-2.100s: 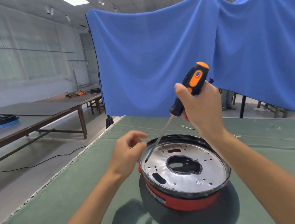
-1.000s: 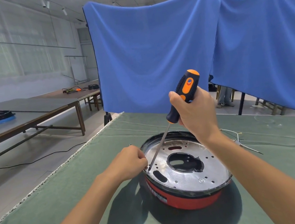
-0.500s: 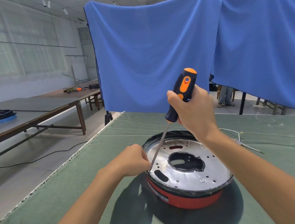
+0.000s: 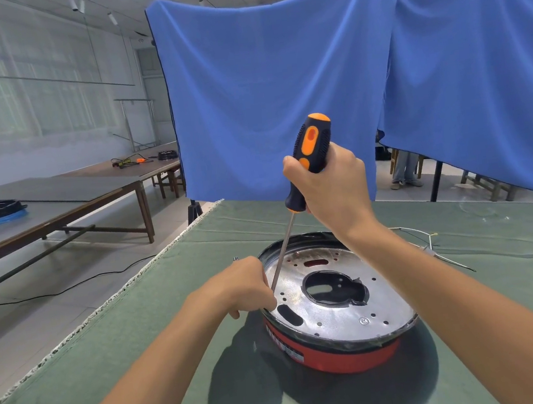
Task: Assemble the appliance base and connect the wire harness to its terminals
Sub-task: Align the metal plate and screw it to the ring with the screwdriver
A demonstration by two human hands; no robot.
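While my left hand [image 4: 246, 287] pinches the shaft tip at the stiff, slippery metal plate [image 4: 332, 297] of the appliance base [image 4: 329, 357], my right hand [image 4: 333, 187] grips the screwdriver [image 4: 310, 150]; limp wire harness [image 4: 429, 243] lies beyond, untouched.

shiny perforated metal plate [image 4: 334, 310] in a glossy red base [image 4: 339, 356]; matt green cloth table cover [image 4: 141, 342]; rubbery screwdriver handle [image 4: 313, 143].

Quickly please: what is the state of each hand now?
Left hand: fingers curled at the screwdriver tip; what they pinch is hidden.
Right hand: grips the screwdriver handle.
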